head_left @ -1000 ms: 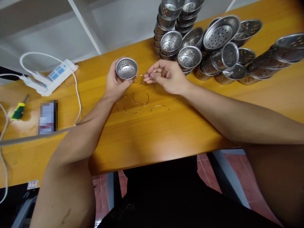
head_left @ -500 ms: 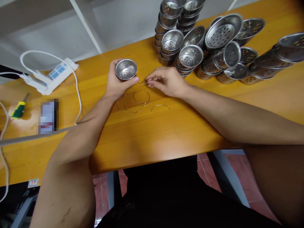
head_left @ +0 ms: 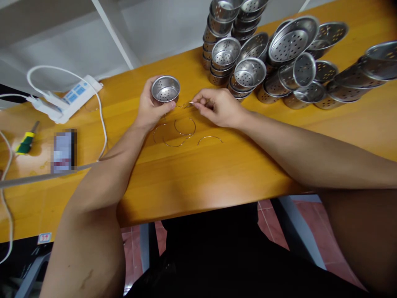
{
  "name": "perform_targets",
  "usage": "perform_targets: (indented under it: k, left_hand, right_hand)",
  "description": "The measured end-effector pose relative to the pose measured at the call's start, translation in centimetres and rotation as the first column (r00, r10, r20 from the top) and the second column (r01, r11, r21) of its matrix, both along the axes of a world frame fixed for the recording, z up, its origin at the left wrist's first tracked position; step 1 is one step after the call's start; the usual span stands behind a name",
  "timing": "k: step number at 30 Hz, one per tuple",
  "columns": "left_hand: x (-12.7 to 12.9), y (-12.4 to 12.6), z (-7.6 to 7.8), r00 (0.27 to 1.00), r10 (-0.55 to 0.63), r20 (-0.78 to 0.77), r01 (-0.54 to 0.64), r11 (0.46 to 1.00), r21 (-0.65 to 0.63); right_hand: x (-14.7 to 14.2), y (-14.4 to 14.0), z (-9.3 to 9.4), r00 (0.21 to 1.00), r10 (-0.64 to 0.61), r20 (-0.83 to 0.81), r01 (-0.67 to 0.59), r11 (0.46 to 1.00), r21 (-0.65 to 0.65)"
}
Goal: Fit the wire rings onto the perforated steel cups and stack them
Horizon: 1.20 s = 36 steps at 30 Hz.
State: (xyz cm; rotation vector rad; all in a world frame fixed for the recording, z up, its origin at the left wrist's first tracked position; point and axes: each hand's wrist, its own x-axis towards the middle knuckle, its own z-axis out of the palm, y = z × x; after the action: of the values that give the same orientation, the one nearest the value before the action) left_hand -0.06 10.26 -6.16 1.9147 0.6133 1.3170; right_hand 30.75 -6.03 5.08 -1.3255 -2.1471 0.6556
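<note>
Your left hand (head_left: 151,109) wraps around a small round cup (head_left: 165,89) of shiny, thin metal, its flat bottom punched with holes; fingers curl behind its wall and the thumb presses beneath its near side, so the open mouth faces you. The cup holds nothing. Your right hand (head_left: 218,107) has thumb and forefinger pinched narrow on a fine curved wire handle (head_left: 185,105), whose free end reaches toward the cup's rim, just beside your left thumb.

Against the frame half a second ago, the cup sits a little more upright and your right fingertips have come slightly higher and closer to the rim; the wire now bridges the gap between both hands.

Just below your fingertips, on the glossy orange wooden table (head_left: 198,174), lie loose wire handles (head_left: 182,132), thin open arcs, some overlapping, one apart to the right. Beyond your right knuckles stand nested stacks of perforated cups (head_left: 248,62), some upright, some tipped on their sides, each stack a cup inside a cup. Well to the left of your left hand lie a white power strip (head_left: 72,97) with its cable and a yellow-handled screwdriver (head_left: 25,142).
</note>
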Motion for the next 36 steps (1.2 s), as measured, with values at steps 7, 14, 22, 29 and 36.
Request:
perform_targets:
  k: [7,14,22,29,36]
  left_hand:
    - [-0.1,-0.4,-0.2,0.982,-0.148,0.12,0.158,0.984,-0.078]
    - [1.9,-4.0,2.2,0.992,-0.117,-0.04,0.108,0.978,-0.181]
    - [2.9,-6.6,3.3,0.978,-0.175,-0.11,0.152,0.97,-0.19]
    - [2.4,-5.1,1.5,0.96,-0.256,-0.111,0.256,0.966,-0.016]
    - [2.8,-6.5,2.9,0.969,-0.178,-0.172,0.171,0.984,-0.053]
  right_hand:
    - [-0.4,0.1,0.5,0.99,-0.1,-0.1,0.098,0.995,-0.028]
    - [-1.5,-0.9,2.4,0.971,-0.132,-0.198,0.134,0.991,-0.003]
    - [-1.8,-0.2,2.0,0.979,-0.164,-0.123,0.168,0.985,0.025]
    - [-1.7,-0.2,2.2,0.973,-0.173,-0.154,0.175,0.984,-0.001]
    - [-1.7,-0.1,2.1,0.987,-0.158,0.004,0.158,0.987,-0.007]
